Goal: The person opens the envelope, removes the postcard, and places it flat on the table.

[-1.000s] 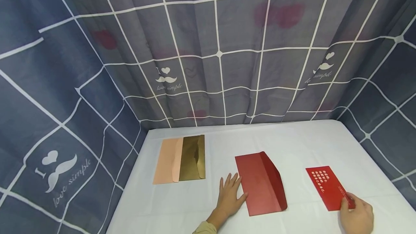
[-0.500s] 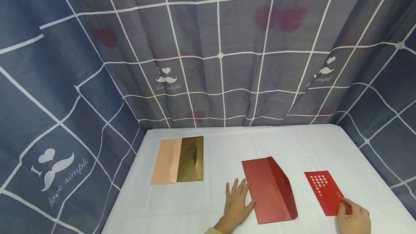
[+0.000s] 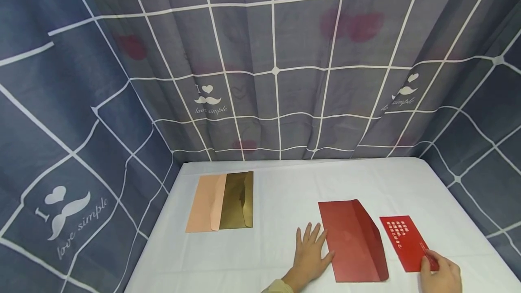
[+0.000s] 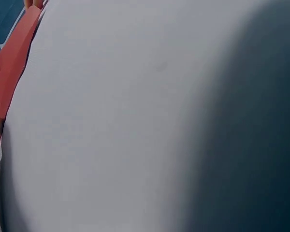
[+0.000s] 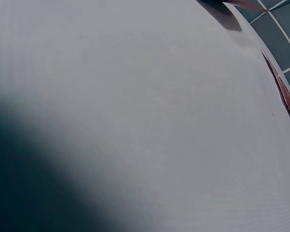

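A dark red envelope (image 3: 349, 243) lies on the table with its flap raised toward the right. My left hand (image 3: 310, 253) has its fingers spread and touches the envelope's left edge. My right hand (image 3: 441, 272) pinches the lower right corner of a bright red card (image 3: 404, 243) printed with white characters. The card is just right of the envelope, a narrow gap between them. In the left wrist view the red envelope (image 4: 9, 67) runs along the left edge. The right wrist view mostly shows white cloth, with a red sliver (image 5: 286, 99) at its right edge.
A peach envelope (image 3: 203, 205) and a gold envelope (image 3: 234, 202) lie side by side, overlapping, at the back left of the white table (image 3: 220, 261). A dark checked curtain (image 3: 244, 80) stands behind and on both sides.
My left hand has slid the red envelope to the right, closer to the card. My right hand still pinches the card, which has shifted little in view.
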Available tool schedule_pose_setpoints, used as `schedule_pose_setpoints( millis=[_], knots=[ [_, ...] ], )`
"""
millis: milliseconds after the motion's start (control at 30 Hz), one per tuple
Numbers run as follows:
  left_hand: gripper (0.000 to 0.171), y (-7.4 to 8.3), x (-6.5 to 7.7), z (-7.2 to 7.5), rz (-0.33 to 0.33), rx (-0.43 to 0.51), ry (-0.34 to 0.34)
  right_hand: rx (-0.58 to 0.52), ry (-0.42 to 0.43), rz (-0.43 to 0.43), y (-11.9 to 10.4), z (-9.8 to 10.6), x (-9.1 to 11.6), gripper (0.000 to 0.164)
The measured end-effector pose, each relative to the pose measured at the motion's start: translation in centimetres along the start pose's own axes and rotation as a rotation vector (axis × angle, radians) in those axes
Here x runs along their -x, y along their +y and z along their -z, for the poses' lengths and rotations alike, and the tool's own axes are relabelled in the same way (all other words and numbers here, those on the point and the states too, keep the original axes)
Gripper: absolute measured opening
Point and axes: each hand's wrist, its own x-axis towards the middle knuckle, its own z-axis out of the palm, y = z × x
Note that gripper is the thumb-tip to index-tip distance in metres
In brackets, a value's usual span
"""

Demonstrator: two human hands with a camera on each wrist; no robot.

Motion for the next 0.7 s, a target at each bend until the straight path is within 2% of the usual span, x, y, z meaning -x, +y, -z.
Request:
schedule_pose_setpoints(
  millis=[267, 533, 700],
  knots=[
    [0.055, 0.9, -1.0, -0.4, -0.030, -0.047, 0.067, 0.018, -0.016, 0.020, 0.0, 0.3, 0.1, 0.041],
    [0.055, 1.7, -1.6, -0.4, -0.018, -0.049, 0.052, 0.021, -0.022, 0.001, -0.1, 0.2, 0.0, 0.041],
    [0.055, 2.0, -2.0, -0.1, -0.033, -0.069, 0.017, 0.026, -0.041, -0.011, 0.0, 0.2, -0.1, 0.042]
  ],
)
